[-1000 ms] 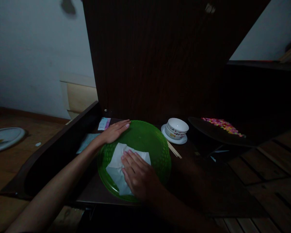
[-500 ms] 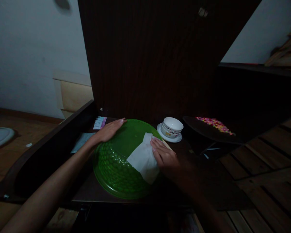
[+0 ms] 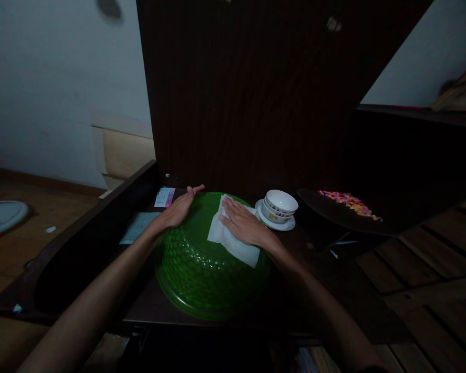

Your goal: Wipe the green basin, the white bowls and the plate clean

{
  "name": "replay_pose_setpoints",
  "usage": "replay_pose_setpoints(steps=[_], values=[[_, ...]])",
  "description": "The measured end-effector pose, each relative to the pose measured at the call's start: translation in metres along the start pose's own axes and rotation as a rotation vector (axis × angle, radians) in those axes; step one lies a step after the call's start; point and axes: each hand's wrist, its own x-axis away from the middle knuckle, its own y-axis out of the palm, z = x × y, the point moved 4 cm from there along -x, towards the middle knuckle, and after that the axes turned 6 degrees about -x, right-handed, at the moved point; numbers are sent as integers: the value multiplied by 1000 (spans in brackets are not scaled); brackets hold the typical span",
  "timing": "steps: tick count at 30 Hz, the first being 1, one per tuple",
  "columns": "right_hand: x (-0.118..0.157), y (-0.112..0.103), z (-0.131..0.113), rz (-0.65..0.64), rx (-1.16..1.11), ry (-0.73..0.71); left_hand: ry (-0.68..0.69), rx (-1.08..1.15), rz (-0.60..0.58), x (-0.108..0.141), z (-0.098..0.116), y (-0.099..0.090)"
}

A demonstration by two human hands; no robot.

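A green plastic basin (image 3: pixel 202 277) with a dimpled side stands upside down before me, its flat bottom facing up. My left hand (image 3: pixel 178 209) rests against the basin's upper left rim, with its fingers stretched out and nothing in them. A white cloth (image 3: pixel 243 253) lies over the upper right of the basin's bottom and hangs a little over the side. Under its palm and fingers, my right hand (image 3: pixel 241 220) holds this cloth pressed against the basin.
White bowls (image 3: pixel 281 202) are stacked on a saucer (image 3: pixel 288 225) behind the basin's right side. A printed card (image 3: pixel 165 197) and a pale packet (image 3: pixel 139 227) lie left on the dark tabletop (image 3: pixel 147 303). A dark panel (image 3: pixel 248 93) rises behind. Pink and yellow decoration (image 3: pixel 349 203) shows right.
My right hand has slid the cloth up and left across the basin's bottom, away from its right edge. My left hand stays at the rim, tilted more on its side. The view has shifted slightly.
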Motion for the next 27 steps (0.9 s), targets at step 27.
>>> replay_pose_setpoints(steps=[27], values=[[-56, 9, -34, -24, -27, -225, 34, 233, 38, -7, -19, 3]])
